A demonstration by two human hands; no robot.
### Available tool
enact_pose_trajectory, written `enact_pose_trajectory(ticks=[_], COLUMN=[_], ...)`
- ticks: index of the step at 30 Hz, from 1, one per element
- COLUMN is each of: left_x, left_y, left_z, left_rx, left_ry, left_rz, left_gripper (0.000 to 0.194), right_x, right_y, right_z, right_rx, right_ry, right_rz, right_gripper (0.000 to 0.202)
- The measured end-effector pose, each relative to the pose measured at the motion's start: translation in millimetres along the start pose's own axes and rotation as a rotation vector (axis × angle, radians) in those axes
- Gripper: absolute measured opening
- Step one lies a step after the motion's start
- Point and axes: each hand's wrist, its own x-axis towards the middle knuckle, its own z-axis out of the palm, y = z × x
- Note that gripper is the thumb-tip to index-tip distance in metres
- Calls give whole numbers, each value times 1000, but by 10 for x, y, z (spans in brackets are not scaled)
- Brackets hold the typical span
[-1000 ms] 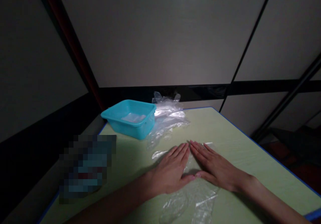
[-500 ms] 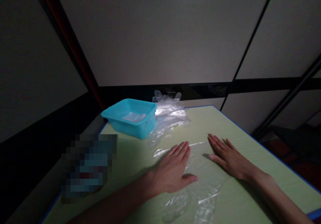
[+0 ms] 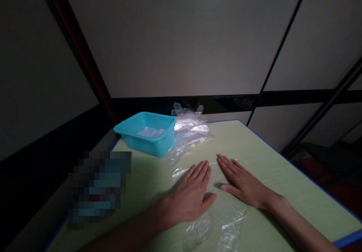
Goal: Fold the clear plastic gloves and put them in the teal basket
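A clear disposable plastic glove (image 3: 229, 227) lies spread on the table, its loose lower parts crinkled toward me. My left hand (image 3: 194, 193) rests flat over its left side, fingers together and thumb out. Over its upper right part, my right hand (image 3: 243, 182) lies flat with fingers stretched and thumb apart. Neither hand grips anything. Beyond my left hand, a heap of similar clear plastic gloves (image 3: 189, 131) sits beside a turquoise plastic basin (image 3: 144, 142). The hands hide part of the glove beneath them.
The pale green table (image 3: 279, 191) has a blue edge. Inside the basin lies some whitish clear plastic (image 3: 151, 132). A blurred-out flat item (image 3: 102, 188) lies at the table's left side. Behind the table stands a panelled wall (image 3: 181, 41) with a dark band.
My right hand has slid left across the plastic glove, closer to my left hand. My left hand has barely moved and stays flat.
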Motion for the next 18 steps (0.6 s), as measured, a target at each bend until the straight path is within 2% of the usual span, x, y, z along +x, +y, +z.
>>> enact_pose_trajectory(ticks=[5, 10, 14, 16, 18], left_x=[-1, 45, 58, 26, -33], left_y=[-23, -67, -66, -44, -18], left_z=[10, -41, -132, -196, -247], left_rx=[18, 29, 18, -8, -50], left_ry=[22, -28, -26, 21, 90], left_rz=[5, -32, -18, 18, 48], left_gripper=[60, 61, 63, 60, 54], right_x=[31, 117, 55, -34, -140], right_y=[28, 44, 34, -46, -188], right_z=[19, -14, -201, -346, -480], right_rx=[6, 70, 189, 219, 237], right_ry=[11, 0, 53, 65, 1], right_rz=[11, 40, -36, -87, -161], right_gripper=[68, 68, 63, 50, 34])
